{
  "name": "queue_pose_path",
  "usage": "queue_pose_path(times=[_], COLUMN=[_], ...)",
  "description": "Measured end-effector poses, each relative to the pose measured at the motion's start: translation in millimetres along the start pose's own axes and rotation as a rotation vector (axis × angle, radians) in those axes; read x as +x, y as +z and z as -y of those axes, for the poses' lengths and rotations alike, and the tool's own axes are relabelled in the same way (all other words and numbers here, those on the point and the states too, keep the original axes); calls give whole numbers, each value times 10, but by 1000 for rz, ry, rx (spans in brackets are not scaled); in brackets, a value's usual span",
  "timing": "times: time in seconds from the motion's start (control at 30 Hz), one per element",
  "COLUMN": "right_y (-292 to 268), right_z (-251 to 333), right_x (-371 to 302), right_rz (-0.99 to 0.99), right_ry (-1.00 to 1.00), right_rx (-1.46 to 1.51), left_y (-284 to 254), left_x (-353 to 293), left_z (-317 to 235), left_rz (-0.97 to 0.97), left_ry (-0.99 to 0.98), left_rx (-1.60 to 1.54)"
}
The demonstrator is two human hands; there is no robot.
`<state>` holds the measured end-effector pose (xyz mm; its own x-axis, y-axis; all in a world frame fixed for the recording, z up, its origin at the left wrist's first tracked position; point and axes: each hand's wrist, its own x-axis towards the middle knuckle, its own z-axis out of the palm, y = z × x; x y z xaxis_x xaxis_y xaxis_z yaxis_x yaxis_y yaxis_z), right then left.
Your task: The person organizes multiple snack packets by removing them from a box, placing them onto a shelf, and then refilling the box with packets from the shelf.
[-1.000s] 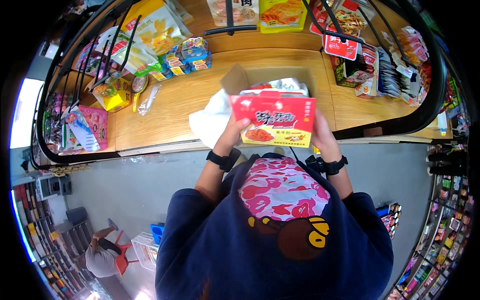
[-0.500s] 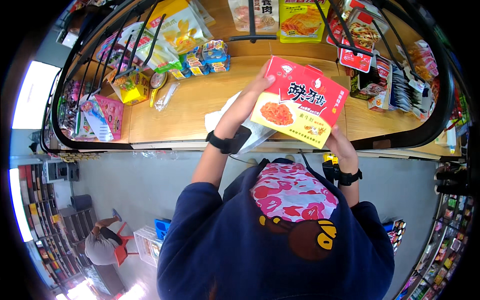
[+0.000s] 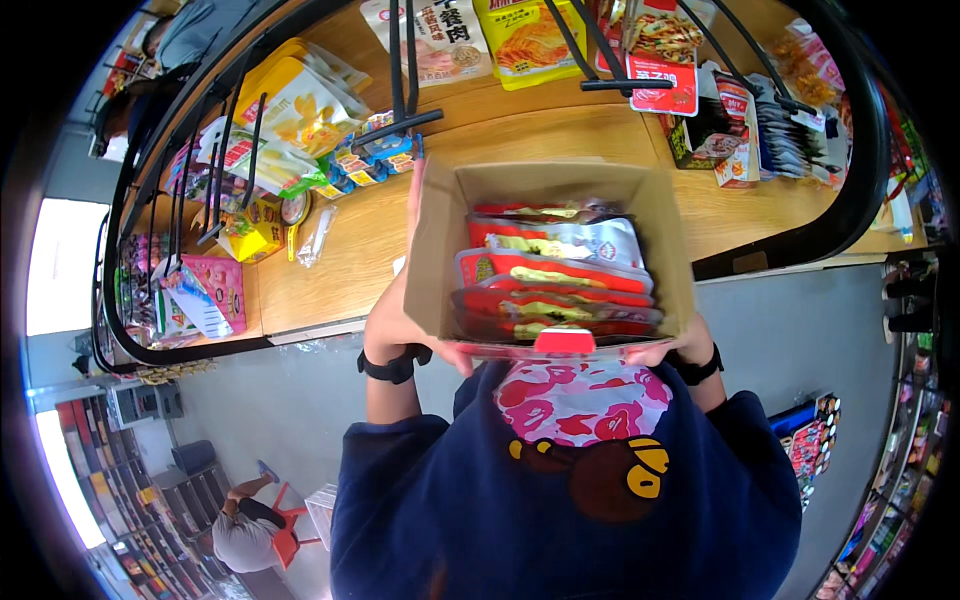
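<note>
Both hands on the open carton (image 3: 435, 250), mouth turned up toward my camera. Left hand (image 3: 396, 315) lies along its left wall, thumb at the near corner. Right hand (image 3: 690, 340) shows mainly its thumb at the opposite near corner; the carton is pinched between the two. I cannot make out the right fingers, covered by the carton. Its near panel is almost edge-on to me; a red tab (image 3: 565, 341) marks the middle, between the thumbs.

Inside, between the hands, red-and-white pouches (image 3: 555, 265) lean in an overlapping row. They cover the carton's bottom; the farthest are shadowed, the nearest blurred. A white sliver (image 3: 399, 264) just beside the left hand is too small to identify.

Beyond the grip, black prongs (image 3: 405, 120) hang across my view, partly hiding small blue packs (image 3: 375, 150). Farther out, a yellow pouch (image 3: 530, 40) is cut off by the top edge. Left of the grip: a clear wrapper (image 3: 316, 238), then a yellow box (image 3: 255, 232). Well right: upright packets (image 3: 790, 135).

Wooden shelf (image 3: 360, 250) runs under and past the carton. Grey floor (image 3: 270, 390) on the near side. Behind the left arm, a person (image 3: 245, 540) sits on a red chair (image 3: 287, 530).
</note>
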<state>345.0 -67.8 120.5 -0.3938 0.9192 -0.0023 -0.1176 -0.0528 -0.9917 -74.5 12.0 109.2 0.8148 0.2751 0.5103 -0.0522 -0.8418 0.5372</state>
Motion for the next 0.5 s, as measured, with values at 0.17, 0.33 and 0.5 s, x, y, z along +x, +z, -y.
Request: queue_pose_path(times=[0.17,0.33,0.5], right_y=[-150,-243,-201], right_z=[-172,-344,-221], right_x=[196,252,306], right_rz=[209,312,320], right_ry=[-1,-224,58], right_rx=[-320,-647,-317], left_y=[187,334,334], left_x=[451,1025,747], left_z=[-128,-384,-303], left_rz=[-268,-635,-317], left_ry=[-492,-734,-890], left_rx=[-619,-927,-655])
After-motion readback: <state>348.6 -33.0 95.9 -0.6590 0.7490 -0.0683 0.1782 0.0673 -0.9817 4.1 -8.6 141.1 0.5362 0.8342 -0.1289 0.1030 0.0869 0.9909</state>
